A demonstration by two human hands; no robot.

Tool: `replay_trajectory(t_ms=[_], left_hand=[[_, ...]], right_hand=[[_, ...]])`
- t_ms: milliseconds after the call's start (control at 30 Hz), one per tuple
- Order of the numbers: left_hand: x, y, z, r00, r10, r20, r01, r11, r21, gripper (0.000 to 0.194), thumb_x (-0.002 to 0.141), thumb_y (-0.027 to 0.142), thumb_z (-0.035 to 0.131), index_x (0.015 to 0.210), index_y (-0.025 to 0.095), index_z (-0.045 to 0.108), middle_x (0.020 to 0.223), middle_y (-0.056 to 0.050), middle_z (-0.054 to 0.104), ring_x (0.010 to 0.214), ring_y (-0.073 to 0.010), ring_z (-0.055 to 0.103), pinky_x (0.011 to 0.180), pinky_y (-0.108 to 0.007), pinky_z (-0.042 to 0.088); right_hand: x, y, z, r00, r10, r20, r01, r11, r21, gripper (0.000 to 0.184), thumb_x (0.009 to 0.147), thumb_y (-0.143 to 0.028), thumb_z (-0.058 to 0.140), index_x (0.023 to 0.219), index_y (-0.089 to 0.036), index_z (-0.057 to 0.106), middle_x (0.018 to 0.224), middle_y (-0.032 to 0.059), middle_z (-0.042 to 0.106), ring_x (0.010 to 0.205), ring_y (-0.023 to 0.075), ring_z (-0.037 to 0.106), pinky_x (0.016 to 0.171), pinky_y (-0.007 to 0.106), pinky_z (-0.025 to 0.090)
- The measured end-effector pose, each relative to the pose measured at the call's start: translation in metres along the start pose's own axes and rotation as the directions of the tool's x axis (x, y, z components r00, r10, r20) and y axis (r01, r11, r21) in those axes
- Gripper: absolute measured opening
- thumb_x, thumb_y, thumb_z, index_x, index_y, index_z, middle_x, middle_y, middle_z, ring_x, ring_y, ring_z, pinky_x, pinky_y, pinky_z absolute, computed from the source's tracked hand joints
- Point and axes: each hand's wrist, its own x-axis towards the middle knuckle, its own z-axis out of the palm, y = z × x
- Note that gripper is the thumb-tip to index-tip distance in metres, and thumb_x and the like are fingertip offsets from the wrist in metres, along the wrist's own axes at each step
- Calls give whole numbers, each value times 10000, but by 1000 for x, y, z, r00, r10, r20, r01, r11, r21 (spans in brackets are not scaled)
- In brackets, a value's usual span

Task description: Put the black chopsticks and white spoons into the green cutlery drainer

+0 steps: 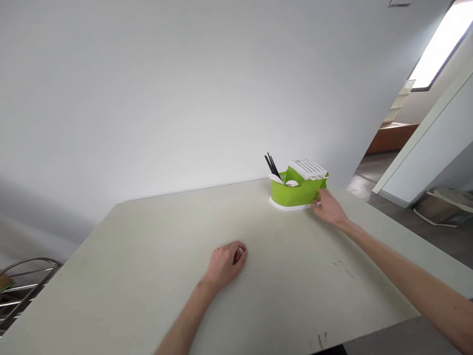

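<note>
A green and white utensil holder (295,195) stands upright at the back right of the table. Black chopsticks (272,165) lean out of its left end, and two white spoons (291,183) show beside them. My right hand (330,207) reaches to the holder's right end, its fingers at the lower side and white base; part of the fingertips is hidden, and the fingers look closed on the edge. Resting on the table's middle, my left hand (226,266) has its fingers curled, thumb near the index finger, with nothing visible in them.
The pale table (158,236) has its back edge along a white wall (185,98). A metal rack (29,286) stands off the left edge. Beyond the right edge, a covered bundle (447,204) lies on the floor. Dark marks spot the table's front right.
</note>
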Motion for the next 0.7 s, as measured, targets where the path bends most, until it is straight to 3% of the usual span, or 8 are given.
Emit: replay_trajectory(t_ms=[267, 500, 700], left_hand=[[0, 1, 0, 1000, -5, 1, 5, 1000, 8, 235, 994, 319, 465, 1016, 238, 684, 765, 11, 674, 644, -144, 569, 645, -272, 401], [-1, -2, 0, 1000, -8, -3, 8, 1000, 13, 225, 989, 305, 468, 1024, 242, 681, 763, 17, 658, 655, -143, 561, 654, -275, 394], [-1, -2, 1, 1000, -14, -6, 14, 1000, 16, 213, 986, 308, 477, 1020, 246, 679, 765, 19, 655, 655, -145, 558, 659, -273, 391]], right_hand=[[-18, -23, 0, 998, -63, 20, 66, 968, -241, 396, 862, -284, 558, 1229, -146, 506, 1211, 185, 587, 1051, 330, 617, 816, 402, 518], [-31, -63, 6, 991, -130, 36, 135, 963, -234, 369, 915, -290, 536, 1251, -144, 493, 1260, 202, 578, 1077, 337, 608, 859, 418, 515], [-48, -103, 18, 978, -210, -20, 201, 956, -214, 273, 914, -231, 513, 1179, -166, 505, 1151, 163, 607, 1003, 309, 610, 811, 397, 507]])
